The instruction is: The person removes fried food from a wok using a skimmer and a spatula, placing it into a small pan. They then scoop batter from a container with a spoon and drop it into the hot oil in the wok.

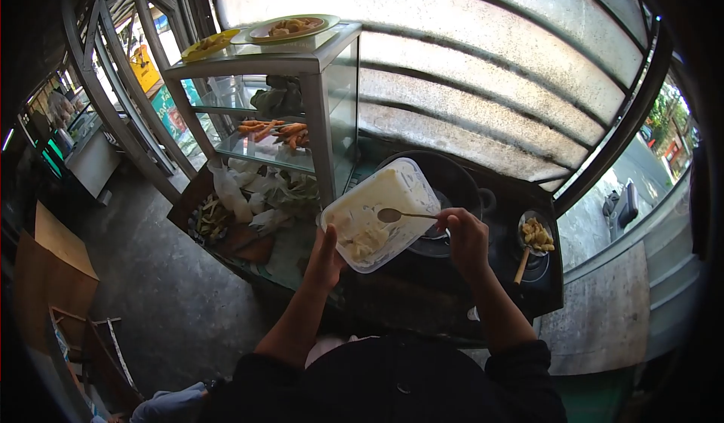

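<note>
A white rectangular container [385, 196], pale food in its near end, is tilting above the dark stove counter [422, 276], partly overlapping a large dark pan [452, 178]. My left hand [326, 261] is gripping its near-left edge; my right hand [464, 238] is pinching a spoon [390, 215], whose bowl is lying over the interior. To the right, a strainer [536, 236] is holding fried pieces; to the left, a glass cabinet [343, 106] is supporting plated food [292, 27].
</note>
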Tool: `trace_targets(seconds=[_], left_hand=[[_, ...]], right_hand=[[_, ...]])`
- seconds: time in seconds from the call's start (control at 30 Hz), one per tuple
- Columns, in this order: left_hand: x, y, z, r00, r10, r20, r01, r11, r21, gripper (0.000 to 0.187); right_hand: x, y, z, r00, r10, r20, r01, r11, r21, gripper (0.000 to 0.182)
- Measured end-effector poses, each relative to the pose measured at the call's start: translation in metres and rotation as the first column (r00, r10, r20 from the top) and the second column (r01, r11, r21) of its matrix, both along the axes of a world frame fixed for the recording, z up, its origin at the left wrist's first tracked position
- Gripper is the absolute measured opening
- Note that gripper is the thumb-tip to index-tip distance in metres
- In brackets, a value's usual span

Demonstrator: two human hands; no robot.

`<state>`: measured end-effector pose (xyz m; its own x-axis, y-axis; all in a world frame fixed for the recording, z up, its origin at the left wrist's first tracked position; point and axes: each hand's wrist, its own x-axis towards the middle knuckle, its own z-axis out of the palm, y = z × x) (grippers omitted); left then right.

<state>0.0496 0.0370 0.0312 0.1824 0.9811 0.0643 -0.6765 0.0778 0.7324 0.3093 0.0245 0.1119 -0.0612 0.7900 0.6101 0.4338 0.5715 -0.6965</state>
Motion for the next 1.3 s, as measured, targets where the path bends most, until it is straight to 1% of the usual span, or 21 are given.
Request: trace_targets(seconds=[0.13, 0.2, 0.23, 0.3, 0.33, 0.4, 0.43, 0.5, 0.57, 0.63, 0.7, 0.83, 0.9, 0.93, 1.0, 1.1, 1.13, 1.2, 1.23, 1.27, 1.3], left_hand=[[-0.026, 0.005, 0.009, 0.994, -0.067, -0.085, 0.070, 0.997, 0.031, 0.091], [-0.040, 0.007, 0.016, 0.989, -0.094, -0.117, 0.099, 0.994, 0.038, 0.094], [-0.047, 0.008, 0.020, 0.986, -0.108, -0.126, 0.115, 0.992, 0.051, 0.096], [-0.061, 0.009, 0.023, 0.983, -0.126, -0.134, 0.136, 0.989, 0.066, 0.098], [-0.068, 0.010, 0.021, 0.980, -0.132, -0.149, 0.144, 0.987, 0.071, 0.098], [-0.085, 0.011, 0.020, 0.977, -0.138, -0.164, 0.152, 0.985, 0.076, 0.098], [-0.094, 0.012, 0.020, 0.975, -0.137, -0.172, 0.150, 0.987, 0.065, 0.098], [-0.111, 0.015, 0.017, 0.973, -0.143, -0.181, 0.155, 0.987, 0.053, 0.099], [-0.128, 0.019, 0.013, 0.974, -0.193, -0.116, 0.196, 0.981, 0.011, 0.100], [-0.141, 0.017, 0.018, 0.974, -0.194, -0.113, 0.198, 0.980, 0.024, 0.099], [-0.154, 0.018, 0.018, 0.976, -0.190, -0.108, 0.195, 0.980, 0.037, 0.099], [-0.172, 0.019, 0.007, 0.971, -0.216, -0.101, 0.220, 0.975, 0.023, 0.094], [-0.177, 0.020, 0.003, 0.973, -0.216, -0.084, 0.218, 0.976, 0.020, 0.091], [-0.179, 0.020, 0.002, 0.973, -0.227, -0.044, 0.227, 0.974, 0.003, 0.088], [-0.181, 0.021, 0.002, 0.969, -0.245, -0.001, 0.245, 0.969, -0.006, 0.085], [-0.181, 0.021, 0.001, 0.955, -0.293, 0.050, 0.296, 0.953, -0.072, 0.086], [-0.180, 0.021, 0.001, 0.944, -0.313, 0.104, 0.323, 0.941, -0.097, 0.084], [-0.180, 0.022, 0.001, 0.927, -0.338, 0.164, 0.359, 0.926, -0.117, 0.083], [-0.180, 0.022, 0.001, 0.927, -0.333, 0.169, 0.362, 0.914, -0.184, 0.085], [-0.180, 0.021, 0.001, 0.928, -0.330, 0.174, 0.366, 0.896, -0.252, 0.088], [-0.180, 0.022, -0.002, 0.923, -0.340, 0.178, 0.377, 0.891, -0.252, 0.088]], right_hand=[[-0.021, -0.010, 0.005, 0.997, -0.008, 0.075, 0.010, 0.999, -0.034, 0.023], [-0.037, -0.013, 0.008, 0.993, 0.070, 0.099, -0.060, 0.993, -0.102, 0.025], [-0.047, -0.014, 0.007, 0.993, 0.062, 0.101, -0.052, 0.994, -0.099, 0.025], [-0.074, -0.020, 0.000, 0.984, 0.080, -0.156, -0.120, 0.955, -0.270, 0.034], [-0.084, -0.022, 0.001, 0.985, 0.076, -0.155, -0.116, 0.957, -0.267, 0.034], [-0.103, -0.025, 0.003, 0.959, -0.091, -0.268, -0.004, 0.942, -0.335, 0.036], [-0.111, -0.024, 0.003, 0.959, -0.092, -0.268, -0.003, 0.943, -0.334, 0.036], [-0.121, -0.022, 0.001, 0.892, -0.150, -0.427, 0.010, 0.950, -0.313, 0.033], [-0.132, -0.023, -0.002, 0.896, -0.176, -0.407, 0.056, 0.955, -0.290, 0.034], [-0.143, -0.026, -0.005, 0.900, -0.203, -0.385, 0.103, 0.959, -0.264, 0.034], [-0.155, -0.028, -0.009, 0.848, -0.220, -0.482, 0.118, 0.965, -0.234, 0.034], [-0.170, -0.030, -0.018, 0.842, -0.234, -0.485, 0.160, 0.969, -0.190, 0.034], [-0.176, -0.030, -0.018, 0.719, -0.246, -0.650, 0.077, 0.958, -0.278, 0.034], [-0.177, -0.028, -0.020, 0.717, -0.247, -0.652, 0.082, 0.958, -0.273, 0.034], [-0.172, -0.023, -0.024, 0.601, -0.252, -0.758, 0.060, 0.961, -0.272, 0.033], [-0.166, -0.018, -0.022, 0.525, -0.239, -0.817, 0.069, 0.969, -0.239, 0.032], [-0.162, -0.017, -0.023, 0.527, -0.240, -0.816, 0.075, 0.969, -0.236, 0.032], [-0.150, -0.014, -0.025, 0.465, -0.291, -0.837, 0.142, 0.957, -0.253, 0.031], [-0.143, -0.012, -0.027, 0.466, -0.294, -0.834, 0.152, 0.956, -0.253, 0.031], [-0.134, -0.010, -0.030, 0.497, -0.336, -0.800, 0.236, 0.940, -0.248, 0.031], [-0.125, -0.009, -0.035, 0.522, -0.380, -0.763, 0.320, 0.917, -0.239, 0.031]])
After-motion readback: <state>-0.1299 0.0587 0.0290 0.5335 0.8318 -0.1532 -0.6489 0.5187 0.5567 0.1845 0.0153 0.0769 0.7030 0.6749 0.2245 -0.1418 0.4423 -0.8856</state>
